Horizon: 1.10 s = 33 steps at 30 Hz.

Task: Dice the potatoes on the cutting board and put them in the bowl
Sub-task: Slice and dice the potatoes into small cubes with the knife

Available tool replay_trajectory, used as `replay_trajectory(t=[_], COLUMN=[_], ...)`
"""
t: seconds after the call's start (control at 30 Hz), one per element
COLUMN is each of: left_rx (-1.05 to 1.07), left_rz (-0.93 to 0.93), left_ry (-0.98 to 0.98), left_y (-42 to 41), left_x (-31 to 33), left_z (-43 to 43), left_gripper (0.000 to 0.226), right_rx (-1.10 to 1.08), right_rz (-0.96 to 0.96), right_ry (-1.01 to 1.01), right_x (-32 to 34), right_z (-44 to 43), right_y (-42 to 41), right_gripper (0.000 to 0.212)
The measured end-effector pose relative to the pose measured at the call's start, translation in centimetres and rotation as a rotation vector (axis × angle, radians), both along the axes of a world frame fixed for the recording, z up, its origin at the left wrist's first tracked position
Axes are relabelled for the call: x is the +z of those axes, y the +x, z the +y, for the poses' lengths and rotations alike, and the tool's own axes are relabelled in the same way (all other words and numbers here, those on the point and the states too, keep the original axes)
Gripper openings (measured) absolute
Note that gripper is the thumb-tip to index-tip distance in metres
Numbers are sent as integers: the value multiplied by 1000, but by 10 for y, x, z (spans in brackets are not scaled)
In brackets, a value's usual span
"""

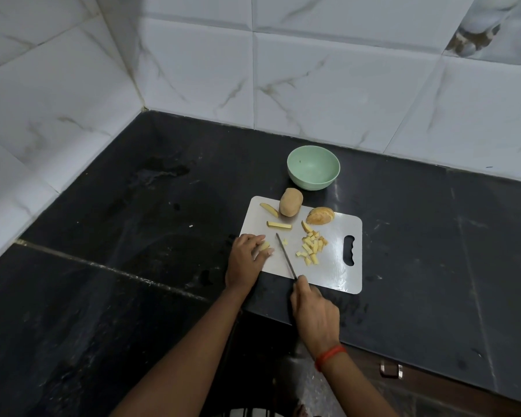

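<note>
1. One black stone countertop (133, 206) runs beneath white marble-pattern wall tiles (328, 85).
2. One white rectangular plastic cutting board (334, 275) with a handle slot lies near the counter's front edge.
3. One pale green round bowl (310, 183) stands on the counter just beyond the board's far edge, apart from all potato.
4. Left hand (245, 260): fingers curled down over a short pale potato piece (264, 245), pinning it at the board's left edge.
5. Right hand (315, 311): closed round the handle of a thin-bladed knife (285, 254). The handle is hidden in the grip, and the blade lies just right of the pinned piece.
6. One whole brown unpeeled potato (290, 202) sits on the board's far edge, with a cut potato half (320, 216) to its right.
7. A pile of yellow potato dice (312, 246) lies right of the blade.
8. One long potato strip (279, 225) and one skin-on potato wedge (269, 209) lie near the whole potato.
9. A red thread band (330, 355) circles the right wrist.
</note>
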State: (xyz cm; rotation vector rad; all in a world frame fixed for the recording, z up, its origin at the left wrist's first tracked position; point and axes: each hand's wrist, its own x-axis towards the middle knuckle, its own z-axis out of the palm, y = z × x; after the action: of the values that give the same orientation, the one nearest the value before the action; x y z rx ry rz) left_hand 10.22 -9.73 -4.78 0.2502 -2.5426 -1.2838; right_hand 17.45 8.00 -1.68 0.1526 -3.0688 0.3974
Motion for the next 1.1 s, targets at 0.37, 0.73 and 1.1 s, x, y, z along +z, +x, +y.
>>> replay_trajectory(t=[0.37, 0.73, 1.1], left_rx=[-6, -13, 29], left_rz=[8, 20, 21], left_ry=[-5, -59, -8], left_y=[-1, -3, -1], left_x=[-1, 0, 2], left_z=[-5, -4, -3], left_gripper=[7, 10, 16], right_rx=[60, 85, 4], right_rz=[92, 41, -3], right_ry=[-184, -6, 4], right_x=[-9, -10, -9], right_z=[-5, -26, -4], right_y=[-15, -24, 15], right_gripper=[17, 12, 19])
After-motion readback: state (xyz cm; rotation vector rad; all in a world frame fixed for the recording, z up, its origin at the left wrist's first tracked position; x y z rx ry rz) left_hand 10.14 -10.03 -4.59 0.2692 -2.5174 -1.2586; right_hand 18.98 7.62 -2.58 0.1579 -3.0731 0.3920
